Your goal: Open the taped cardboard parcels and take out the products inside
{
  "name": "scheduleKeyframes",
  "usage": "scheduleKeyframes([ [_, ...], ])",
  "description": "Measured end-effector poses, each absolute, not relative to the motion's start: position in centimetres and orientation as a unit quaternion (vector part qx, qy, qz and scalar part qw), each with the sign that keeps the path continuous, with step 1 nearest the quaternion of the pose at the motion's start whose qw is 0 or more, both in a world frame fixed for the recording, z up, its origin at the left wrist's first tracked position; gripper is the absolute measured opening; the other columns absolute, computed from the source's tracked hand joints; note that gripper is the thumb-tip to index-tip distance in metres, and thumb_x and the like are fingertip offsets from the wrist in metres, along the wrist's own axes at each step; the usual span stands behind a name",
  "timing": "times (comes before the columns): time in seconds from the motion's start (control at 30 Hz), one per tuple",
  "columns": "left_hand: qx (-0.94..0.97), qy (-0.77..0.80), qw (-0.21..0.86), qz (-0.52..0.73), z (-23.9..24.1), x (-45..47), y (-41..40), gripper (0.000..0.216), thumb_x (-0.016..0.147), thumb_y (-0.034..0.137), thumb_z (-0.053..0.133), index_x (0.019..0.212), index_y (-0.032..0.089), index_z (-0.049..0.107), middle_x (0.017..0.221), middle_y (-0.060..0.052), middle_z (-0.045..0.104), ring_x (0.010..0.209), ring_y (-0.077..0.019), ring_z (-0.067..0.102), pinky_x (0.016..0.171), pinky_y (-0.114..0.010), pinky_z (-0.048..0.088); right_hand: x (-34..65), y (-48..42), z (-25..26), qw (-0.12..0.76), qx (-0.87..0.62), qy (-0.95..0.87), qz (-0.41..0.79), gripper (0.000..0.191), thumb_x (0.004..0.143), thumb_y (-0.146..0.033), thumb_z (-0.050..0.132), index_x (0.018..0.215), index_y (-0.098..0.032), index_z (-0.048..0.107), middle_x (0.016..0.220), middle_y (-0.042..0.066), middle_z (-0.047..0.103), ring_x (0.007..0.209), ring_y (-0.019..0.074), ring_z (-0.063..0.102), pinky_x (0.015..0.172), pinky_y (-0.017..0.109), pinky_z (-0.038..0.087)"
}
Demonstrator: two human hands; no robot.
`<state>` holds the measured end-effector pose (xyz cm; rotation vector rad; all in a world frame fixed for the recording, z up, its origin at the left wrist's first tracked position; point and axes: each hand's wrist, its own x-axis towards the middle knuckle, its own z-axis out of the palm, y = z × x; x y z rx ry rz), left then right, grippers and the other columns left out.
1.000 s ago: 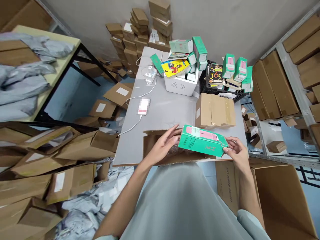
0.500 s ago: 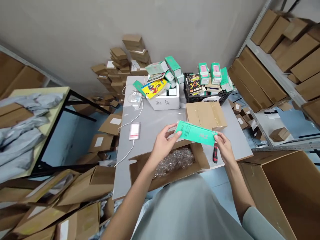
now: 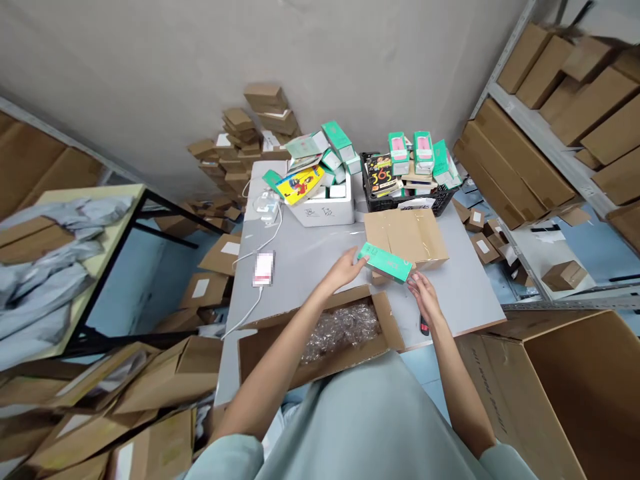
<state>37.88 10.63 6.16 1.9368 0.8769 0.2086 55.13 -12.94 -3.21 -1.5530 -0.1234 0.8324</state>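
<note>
A long green box (image 3: 386, 262) is held in the air between both hands, just in front of a closed cardboard box (image 3: 407, 233). My left hand (image 3: 347, 269) grips its left end, thumb on top. At the right end, the fingers of my right hand (image 3: 424, 296) are closed on the corner. Below and nearer to me lies an open cardboard box (image 3: 389, 319) with crumpled bubble wrap (image 3: 345, 328) inside. A black and red handle (image 3: 424, 327) rests by the table's front edge, partly hidden by my right wrist.
On the grey table (image 3: 295, 267) stand a white foam box (image 3: 325, 213) and a black crate (image 3: 400, 203), both heaped with green boxes and books. A phone-like device (image 3: 264, 268) lies left on a cable. A big open carton (image 3: 525, 353) stands right; cartons crowd the left floor.
Both hands have moved the green box slightly away from me and tilted it, so its front side shows. My right hand has shifted to its lower right corner.
</note>
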Motion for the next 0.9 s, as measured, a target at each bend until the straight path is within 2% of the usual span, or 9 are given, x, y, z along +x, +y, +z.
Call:
scheduleKeyframes([
  [0.07,0.791,0.389,0.454,0.130,8.0,32.8,10.5,0.082,0.109,0.060,0.059,0.166,0.001,0.052,0.180,-0.025,0.045,0.172,-0.0386,0.040,0.144,-0.048,0.027,54.8,-15.2,-3.2,0.621,-0.690,-0.053,0.367,0.092,0.074,-0.088,0.082,0.138,-0.022,0.072,0.152,0.020,0.073,0.134,0.0348,0.076,0.120,0.056,0.059],
  [0.23,0.705,0.569,0.312,0.287,9.6,16.7,8.3,0.089,0.100,0.074,0.068,0.172,0.025,0.050,0.180,-0.010,0.051,0.166,-0.0419,0.049,0.142,-0.060,0.035,51.5,-20.8,-2.0,0.513,-0.696,-0.112,0.490,0.103,0.084,-0.099,0.069,0.153,-0.022,0.069,0.165,0.025,0.065,0.151,0.0390,0.067,0.124,0.061,0.055],
  [0.3,0.625,0.649,0.334,0.276,8.1,11.9,5.9,0.110,0.089,0.081,0.077,0.176,0.022,0.044,0.184,-0.014,0.044,0.167,-0.0481,0.045,0.141,-0.064,0.036,49.6,-22.1,-1.0,0.463,-0.679,-0.157,0.547,0.106,0.086,-0.103,0.062,0.162,-0.028,0.064,0.173,0.021,0.058,0.160,0.0382,0.058,0.127,0.060,0.054],
  [0.37,0.557,0.687,0.416,0.211,5.8,9.1,3.0,0.121,0.079,0.087,0.082,0.173,0.018,0.048,0.179,-0.021,0.050,0.160,-0.0505,0.054,0.134,-0.066,0.046,47.8,-22.6,0.3,0.425,-0.667,-0.200,0.577,0.109,0.086,-0.104,0.060,0.167,-0.032,0.060,0.178,0.015,0.054,0.167,0.0374,0.050,0.131,0.059,0.050],
  [0.47,0.527,0.635,0.544,0.151,2.7,7.5,-0.8,0.108,0.081,0.094,0.073,0.156,0.016,0.065,0.158,-0.022,0.071,0.146,-0.0465,0.068,0.126,-0.063,0.054,45.7,-21.3,2.2,0.373,-0.690,-0.265,0.561,0.107,0.087,-0.099,0.067,0.169,-0.031,0.059,0.177,0.011,0.056,0.171,0.0383,0.043,0.139,0.059,0.039],
  [0.53,0.525,0.609,0.571,0.166,1.4,6.7,-2.2,0.102,0.087,0.097,0.060,0.148,0.016,0.071,0.152,-0.021,0.076,0.147,-0.0441,0.068,0.129,-0.060,0.051,44.4,-19.3,3.3,0.338,-0.715,-0.299,0.533,0.098,0.093,-0.092,0.068,0.170,-0.032,0.059,0.173,0.009,0.061,0.172,0.0369,0.042,0.142,0.060,0.034],
  [0.67,0.500,0.655,0.537,0.180,0.3,2.7,-3.0,0.094,0.097,0.092,0.046,0.147,0.016,0.071,0.157,-0.020,0.073,0.156,-0.0414,0.062,0.134,-0.058,0.044,41.3,-13.1,4.3,0.293,-0.723,-0.346,0.522,0.086,0.103,-0.088,0.053,0.171,-0.035,0.057,0.171,0.007,0.063,0.173,0.0307,0.040,0.145,0.059,0.028],
  [0.8,0.480,0.710,0.476,0.200,-0.6,-4.4,-2.8,0.087,0.103,0.082,0.043,0.150,0.014,0.069,0.157,-0.021,0.072,0.156,-0.0395,0.062,0.136,-0.057,0.042,36.0,-5.7,4.0,0.263,-0.679,-0.429,0.535,0.096,0.103,-0.094,0.046,0.173,-0.029,0.055,0.178,0.007,0.055,0.177,0.0289,0.032,0.147,0.054,0.018],
  [0.9,0.490,0.740,0.410,0.212,-1.6,-9.7,-2.5,0.080,0.107,0.076,0.041,0.152,0.015,0.068,0.154,-0.021,0.074,0.152,-0.0388,0.065,0.136,-0.057,0.044,31.3,-1.0,3.2,0.262,-0.626,-0.469,0.565,0.103,0.100,-0.098,0.044,0.178,-0.030,0.048,0.184,0.004,0.046,0.175,0.0311,0.035,0.145,0.055,0.028],
])
